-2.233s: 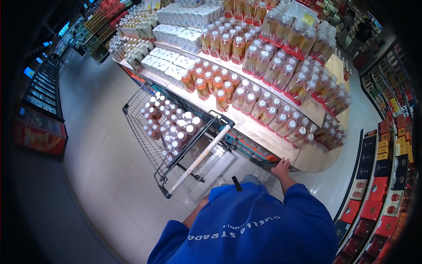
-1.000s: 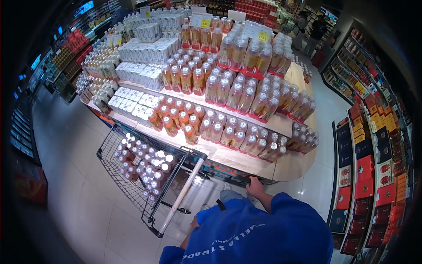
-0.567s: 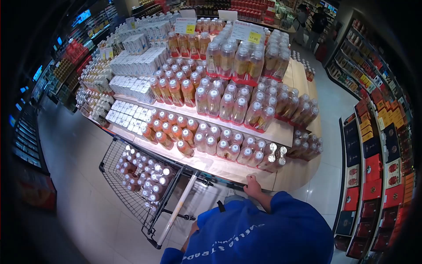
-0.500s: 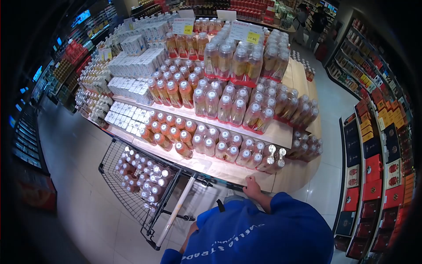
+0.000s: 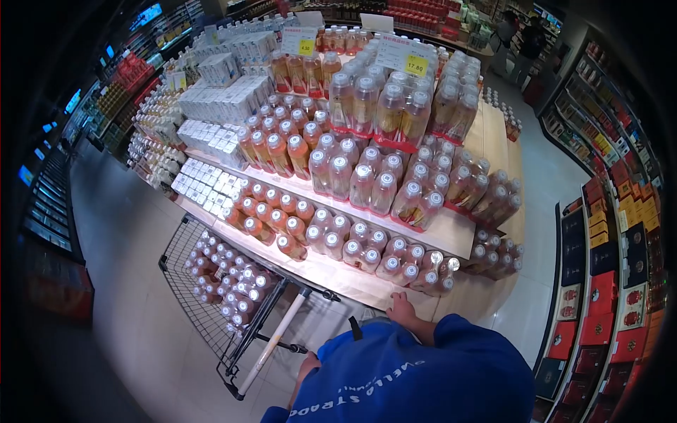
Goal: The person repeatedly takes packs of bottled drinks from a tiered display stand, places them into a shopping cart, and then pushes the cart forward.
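My right hand (image 5: 402,310) is at the near edge of the wooden display stand (image 5: 338,271), below the front row of bottles. Its fingers are slightly apart and nothing shows in them. Closest to it are shrink-wrapped packs of bottles (image 5: 398,261) with white caps. Low at my side, my left hand (image 5: 308,364) is partly covered by my blue sweatshirt, and its fingers cannot be made out. Near that hand is the handle bar (image 5: 271,345) of a wire shopping cart (image 5: 185,271), which holds many capped bottles (image 5: 229,282).
Tiers of orange-drink bottles (image 5: 278,151) and white cartons (image 5: 218,106) rise on the stand, with price signs (image 5: 403,55) on top. Shelves of boxed goods (image 5: 599,296) line the right. Dark coolers (image 5: 49,218) stand far left. People (image 5: 525,46) are at the back right.
My left hand has come further into view beside the cart. My right hand has lifted slightly, its fingers more spread. The cart handle has shifted a little left, and the view has tilted slightly.
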Tool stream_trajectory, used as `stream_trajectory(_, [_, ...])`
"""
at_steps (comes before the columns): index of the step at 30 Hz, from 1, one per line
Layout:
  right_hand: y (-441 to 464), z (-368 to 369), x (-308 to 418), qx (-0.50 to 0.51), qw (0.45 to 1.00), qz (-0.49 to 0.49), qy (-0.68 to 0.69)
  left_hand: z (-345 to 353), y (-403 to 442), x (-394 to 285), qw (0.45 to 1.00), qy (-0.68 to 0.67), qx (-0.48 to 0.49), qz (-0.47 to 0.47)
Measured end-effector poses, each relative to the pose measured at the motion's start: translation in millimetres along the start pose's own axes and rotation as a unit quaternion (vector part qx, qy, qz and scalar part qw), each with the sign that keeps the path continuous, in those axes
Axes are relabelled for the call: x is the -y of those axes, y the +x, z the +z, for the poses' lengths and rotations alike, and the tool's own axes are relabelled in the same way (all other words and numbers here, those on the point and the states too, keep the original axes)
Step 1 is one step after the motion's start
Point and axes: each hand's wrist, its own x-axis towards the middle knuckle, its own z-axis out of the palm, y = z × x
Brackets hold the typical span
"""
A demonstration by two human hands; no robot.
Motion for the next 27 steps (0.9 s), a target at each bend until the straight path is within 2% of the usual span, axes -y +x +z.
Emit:
stream_trajectory(3, [1, -1, -2, 0.003, 1.0, -0.008, 0.002, -5, -13, -16, 1.0, 0.0, 0.013, -0.008])
stream_trajectory(8, [0, 0, -7, -0.007, 1.0, -0.026, 0.011, 27, 14, -2, 0.998, 0.05, -0.004, -0.031])
stream_trajectory(14, [-2, 2, -5, -0.032, 0.999, -0.019, 0.006, 25, 34, 13, 0.991, 0.13, 0.038, -0.013])
stream_trajectory(19, [0, 6, 2, -0.038, 0.999, 0.028, 0.007, -4, 44, 32, 0.993, 0.097, 0.061, 0.03])
stream_trajectory(24, [1, 18, 13, -0.046, 0.994, 0.101, 0.009, 6, 112, 117, 0.983, -0.021, 0.141, 0.118])
stream_trajectory(27, [5, 25, 16, -0.053, 0.991, 0.124, -0.005, -3, 112, 139, 0.977, -0.073, 0.154, 0.126])
